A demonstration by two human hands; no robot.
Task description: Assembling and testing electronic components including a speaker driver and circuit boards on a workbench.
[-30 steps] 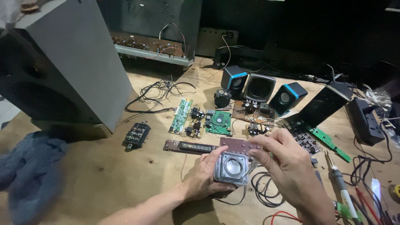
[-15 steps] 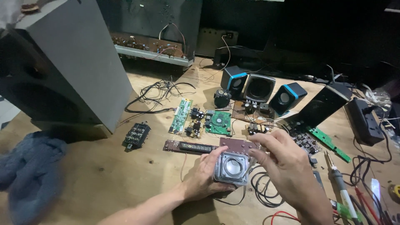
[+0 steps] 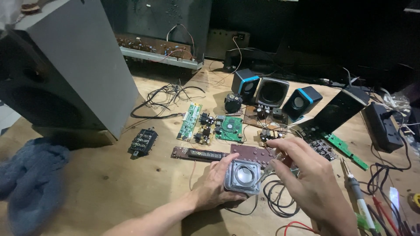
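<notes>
Left hand: the left hand lies low on the wooden surface, its grip clamped on the small square speaker driver, thumb along the driver's upper left corner and fingers hidden beneath and behind it.
Speaker driver: a silver metal frame with a round pale cone facing up, tilted slightly toward the camera; it sits at the right edge of the left hand's grip, between the two hands.
Right hand: the right hand hovers just right of the driver, fingers curled together and pointing left; whether its grip pinches a thin wire at the driver's right edge, I cannot tell.
Behind the driver: a long brown circuit board and a perforated brown board lie just beyond it, the second partly under the right fingertips.
Below the driver: a coil of black cable lies on the surface, touching or just beside the driver's lower right side.
Farther back: a green circuit board and a narrow green strip board lie near the middle; three small blue-trimmed speakers stand in a row behind.
Left side: a large grey speaker cabinet stands well apart, with a blue cloth in front of it.
Right side: a soldering iron lies near the right wrist.
</notes>
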